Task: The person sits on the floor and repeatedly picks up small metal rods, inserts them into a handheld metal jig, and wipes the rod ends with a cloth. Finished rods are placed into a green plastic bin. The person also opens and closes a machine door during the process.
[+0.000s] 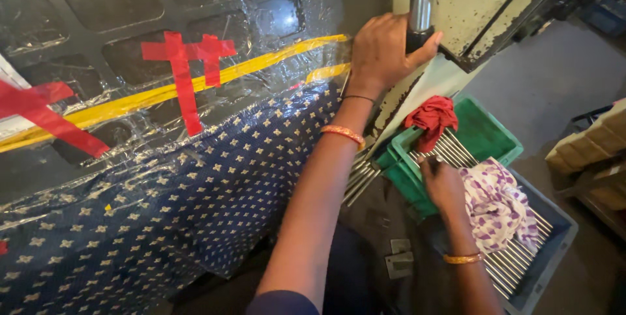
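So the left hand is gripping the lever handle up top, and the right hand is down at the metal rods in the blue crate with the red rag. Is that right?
Not quite. In the head view the left hand does grip the lever handle, and the right hand is at the metal rods, but the crate with the red rag is green, not blue.

Two crates: one green [489, 134], one grey [554, 237]. Two cloths: one red [432, 118], one patterned [495, 204]. Two bangles [343, 134] [463, 258]. Many steel rods [450, 149].
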### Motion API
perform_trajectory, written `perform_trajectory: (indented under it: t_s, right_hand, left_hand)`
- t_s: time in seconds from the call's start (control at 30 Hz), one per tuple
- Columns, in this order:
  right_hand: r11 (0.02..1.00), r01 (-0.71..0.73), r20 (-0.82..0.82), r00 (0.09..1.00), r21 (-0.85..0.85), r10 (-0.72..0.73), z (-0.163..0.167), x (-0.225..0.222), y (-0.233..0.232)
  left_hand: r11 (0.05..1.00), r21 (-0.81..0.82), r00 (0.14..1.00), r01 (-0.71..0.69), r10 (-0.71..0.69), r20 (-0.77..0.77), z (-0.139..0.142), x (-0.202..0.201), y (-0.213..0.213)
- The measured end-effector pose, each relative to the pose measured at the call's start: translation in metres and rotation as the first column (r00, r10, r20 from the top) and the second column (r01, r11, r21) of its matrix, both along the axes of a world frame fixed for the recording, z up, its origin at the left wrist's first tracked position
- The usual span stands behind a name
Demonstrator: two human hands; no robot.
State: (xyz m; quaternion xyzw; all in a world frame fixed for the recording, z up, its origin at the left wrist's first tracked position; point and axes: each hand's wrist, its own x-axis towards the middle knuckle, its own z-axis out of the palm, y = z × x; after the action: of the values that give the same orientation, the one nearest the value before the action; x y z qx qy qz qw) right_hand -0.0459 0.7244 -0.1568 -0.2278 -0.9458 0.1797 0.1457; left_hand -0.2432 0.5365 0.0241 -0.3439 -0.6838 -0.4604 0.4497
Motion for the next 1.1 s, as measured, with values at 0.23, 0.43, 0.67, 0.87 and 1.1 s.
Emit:
perform_trajectory:
  t_s: [0.23,0.43,0.67,0.87,1.1]
  right_hand:
    - [1.000,0.006,0.002,1.000,0.012,-0.006,0.002,0.001,-0.004]
    - [1.000,-0.005,0.013,1.000,-0.004,0.005,0.008,0.002,-0.008]
    - [0.999,0.043,0.037,0.998,-0.005,-0.043,0.008,0.002,-0.008]
    - [0.999,0.028,0.018,0.999,-0.018,-0.028,0.010,0.004,-0.009]
    - [1.000,0.000,0.007,1.000,0.002,0.000,0.006,0.004,-0.006]
  left_hand:
    - [1.000,0.015,1.000,0.021,-0.021,0.019,0.002,0.004,-0.003]
    - [0.999,0.029,1.000,0.016,-0.016,0.001,0.002,0.005,-0.003]
    - [0.998,0.046,0.999,0.031,-0.029,-0.043,0.000,0.003,-0.002]
    - [0.998,0.056,0.999,0.009,-0.007,-0.032,0.001,0.006,-0.002]
    - [0.999,0.040,1.000,0.009,-0.008,-0.029,0.002,0.006,-0.003]
